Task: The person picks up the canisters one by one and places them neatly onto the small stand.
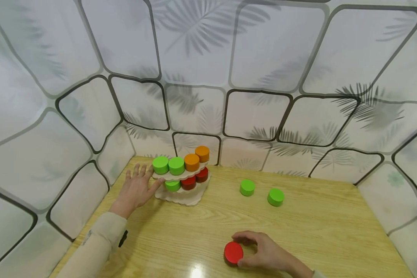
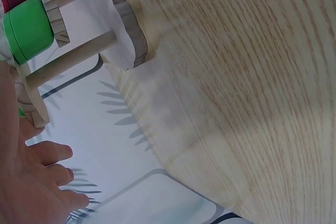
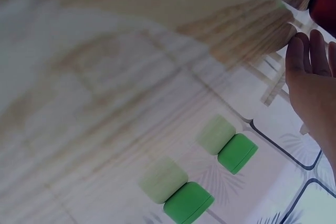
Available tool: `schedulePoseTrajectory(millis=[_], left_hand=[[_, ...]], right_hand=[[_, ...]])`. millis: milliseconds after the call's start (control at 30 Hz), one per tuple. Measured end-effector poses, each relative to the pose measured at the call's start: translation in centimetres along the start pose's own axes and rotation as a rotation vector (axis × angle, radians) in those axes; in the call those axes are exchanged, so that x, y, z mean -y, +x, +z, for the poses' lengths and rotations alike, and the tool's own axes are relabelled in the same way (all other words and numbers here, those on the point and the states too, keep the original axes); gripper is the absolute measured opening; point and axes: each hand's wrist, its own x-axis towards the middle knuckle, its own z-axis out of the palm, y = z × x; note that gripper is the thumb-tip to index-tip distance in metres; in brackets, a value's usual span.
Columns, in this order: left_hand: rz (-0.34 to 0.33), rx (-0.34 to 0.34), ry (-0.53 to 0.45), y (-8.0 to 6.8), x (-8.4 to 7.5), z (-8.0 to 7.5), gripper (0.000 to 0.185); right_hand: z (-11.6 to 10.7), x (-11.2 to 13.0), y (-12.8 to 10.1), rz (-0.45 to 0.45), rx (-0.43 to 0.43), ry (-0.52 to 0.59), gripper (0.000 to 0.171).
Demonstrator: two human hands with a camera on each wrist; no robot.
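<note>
A two-tier wooden rack (image 1: 184, 195) stands at the back left of the table. Its top tier carries two green and two orange discs (image 1: 180, 163); the lower tier holds one green (image 1: 172, 185) and two red discs. My left hand (image 1: 138, 188) lies flat beside the rack, straight fingers touching its left edge; the left wrist view shows the rack's pegs (image 2: 68, 59) and a green disc (image 2: 29, 29). My right hand (image 1: 260, 253) pinches a red disc (image 1: 233, 253) standing on the table near the front edge. In the right wrist view, the fingers (image 3: 307, 72) show at right.
Two loose green discs (image 1: 247, 187) (image 1: 275, 197) sit on the wooden table (image 1: 319, 227) right of the rack, also seen as green discs (image 3: 237, 152) (image 3: 188, 202) in the right wrist view. Leaf-patterned white panels (image 1: 194, 46) wall the table on three sides.
</note>
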Motion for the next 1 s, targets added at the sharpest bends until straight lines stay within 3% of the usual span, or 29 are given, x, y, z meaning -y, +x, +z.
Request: schedulePoseTrajectory(millis=[233,1000], left_hand=[[-0.001,0.000,0.000,0.00,0.03,0.00,0.084],[-0.005,0.017,-0.024,-0.04,0.00,-0.14,0.085]], right_hand=[[0.08,0.04,-0.16,0.014,-0.003,-0.026,0.061],[0.63,0.29,0.50,-0.064,-0.060,-0.082,0.045]])
